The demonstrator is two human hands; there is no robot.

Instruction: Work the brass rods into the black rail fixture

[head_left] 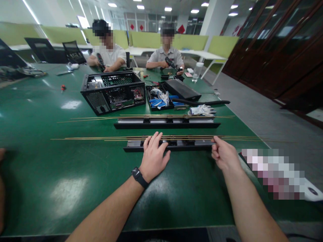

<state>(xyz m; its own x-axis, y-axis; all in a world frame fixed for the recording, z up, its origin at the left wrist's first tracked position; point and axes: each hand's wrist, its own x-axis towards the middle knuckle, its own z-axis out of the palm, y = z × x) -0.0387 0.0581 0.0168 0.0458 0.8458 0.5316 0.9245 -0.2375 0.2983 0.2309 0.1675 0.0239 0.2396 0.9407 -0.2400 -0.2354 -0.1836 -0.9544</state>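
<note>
A long black rail with a silvery channel lies crosswise on the green table. Several thin brass-coloured rods run along the top of it and stick out past both ends. My left hand, with a dark watch at its wrist, rests its spread fingers over the rods and the rail's middle. At the rail's right end my right hand is closed in a pinch on a brass-coloured rod. Just beyond lies a second black rail, with more thin rods above it.
Farther back stand an open computer case, a black tray holding gloves, a flat black box and white gloves. Two people sit across the table with power drills. Another person's arm shows at the left edge.
</note>
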